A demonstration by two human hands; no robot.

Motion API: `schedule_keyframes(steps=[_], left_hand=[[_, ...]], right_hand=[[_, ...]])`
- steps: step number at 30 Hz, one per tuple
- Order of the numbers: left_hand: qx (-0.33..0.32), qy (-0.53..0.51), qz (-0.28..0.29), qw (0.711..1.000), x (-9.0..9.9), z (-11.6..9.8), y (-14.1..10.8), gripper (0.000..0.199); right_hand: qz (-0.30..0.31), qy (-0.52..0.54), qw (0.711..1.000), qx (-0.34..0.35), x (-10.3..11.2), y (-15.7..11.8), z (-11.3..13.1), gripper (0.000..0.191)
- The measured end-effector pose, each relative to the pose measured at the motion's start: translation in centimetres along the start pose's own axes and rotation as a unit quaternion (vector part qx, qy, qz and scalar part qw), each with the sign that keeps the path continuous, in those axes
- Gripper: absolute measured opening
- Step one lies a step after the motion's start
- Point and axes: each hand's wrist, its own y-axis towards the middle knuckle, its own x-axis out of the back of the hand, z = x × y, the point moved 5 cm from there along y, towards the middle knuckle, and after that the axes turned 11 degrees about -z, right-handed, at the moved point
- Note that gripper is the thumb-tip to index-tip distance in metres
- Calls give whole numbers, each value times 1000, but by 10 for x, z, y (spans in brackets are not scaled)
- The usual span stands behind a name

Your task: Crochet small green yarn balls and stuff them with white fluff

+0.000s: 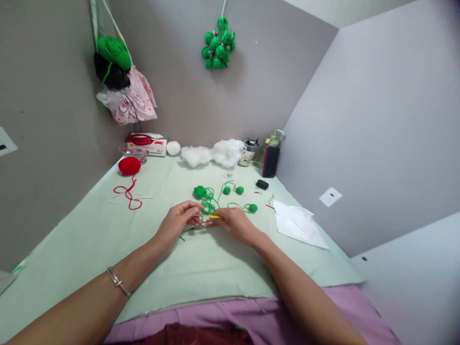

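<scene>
Near the middle of the pale green cloth (203, 274), my left hand (182, 219) has its fingers curled together; what they pinch is too small to make out. Close on its right, my right hand (235, 223) is closed on a thin yellow tool (215, 217). Scissors (207, 224) with orange handles lie under and between both hands. Just beyond the fingertips is a loose tangle of green yarn (208, 206) with a green yarn ball (200, 192). Small green balls (253, 208) with yarn tails lie to the right.
A red yarn ball (129, 166) lies at the back left. White stuffing (227, 152), a pen cup (246, 154) and an upright phone (271, 161) line the wall. White paper (297, 223) lies right. Green crocheted balls (218, 48) hang above.
</scene>
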Motion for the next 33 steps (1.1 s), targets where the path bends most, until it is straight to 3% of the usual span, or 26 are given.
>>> schedule_keyframes(steps=[4, 7, 9, 11, 15, 18, 22, 24, 26, 30, 33], left_hand=[[-59, -3, -71, 996, 13, -13, 4, 25], [-77, -3, -92, 993, 17, -19, 4, 27], [-83, -2, -97, 992, 17, -20, 4, 28], [-86, 0, -98, 991, 17, -21, 3, 27], [-82, 13, -86, 993, 16, -22, 3, 27], [-78, 36, -64, 994, 13, -21, 4, 27], [-91, 90, -18, 992, 6, -18, 3, 24], [-110, 118, -3, 987, 3, -17, 2, 17], [-132, 136, -6, 982, 3, -17, 2, 11], [-164, 163, -38, 972, 9, -18, 6, 7], [-188, 192, -47, 962, 11, -15, 8, 8]], right_hand=[[56, 19, 998, 36, -18, -5, 17, 24], [74, 40, 996, 36, -14, -4, 17, 14], [84, 54, 995, 27, -7, -3, 14, 21], [74, 55, 996, 8, 0, 0, 7, 32], [-5, 21, 999, -43, 5, 8, -8, 21], [-32, 8, 998, -60, -1, 11, -14, 24], [-32, 28, 997, -63, -7, 12, -14, 18], [-22, 52, 996, -70, -11, 11, -10, 24], [-6, 81, 993, -86, -16, 8, -5, 28], [28, 146, 981, -127, -24, 4, 3, 16], [31, 198, 969, -141, -19, 6, 3, 14]])
